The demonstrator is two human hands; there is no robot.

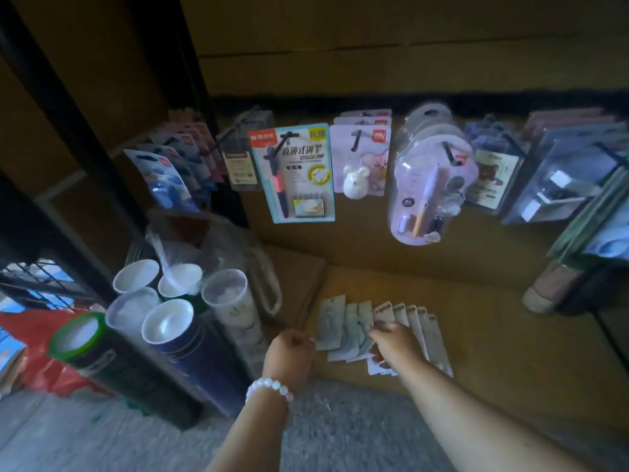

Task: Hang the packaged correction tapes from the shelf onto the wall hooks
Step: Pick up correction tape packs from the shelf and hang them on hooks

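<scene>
1. Down on the brown shelf (493,335) in front of me, the packaged correction tapes (384,330) lie fanned out in an overlapping row, flat on their backs. As far as I can judge, the whole batch is waiting to be hung; I cannot make out any of them on the wall.

2. Up on the wall, the wall hooks (355,139) already carry other stationery: a pen pack (294,172), a small white mouse-shaped item on a card (357,165), and a clear lilac pack (425,185). So the hanging itself looks barely begun.

3. My right hand (396,345) reaches forward and down over the middle of the row, fingers curled onto the cards. It seems to be closing on one or more, but my hand hides the contact, so I cannot tell whether the grip truly holds anything.

4. My left hand (289,354), with a white bead bracelet (269,390) at the wrist, is balled into a fist just left of the row, holding nothing that I can see.

5. Paper cups (163,301) stand to the left, apart from the job.
</scene>
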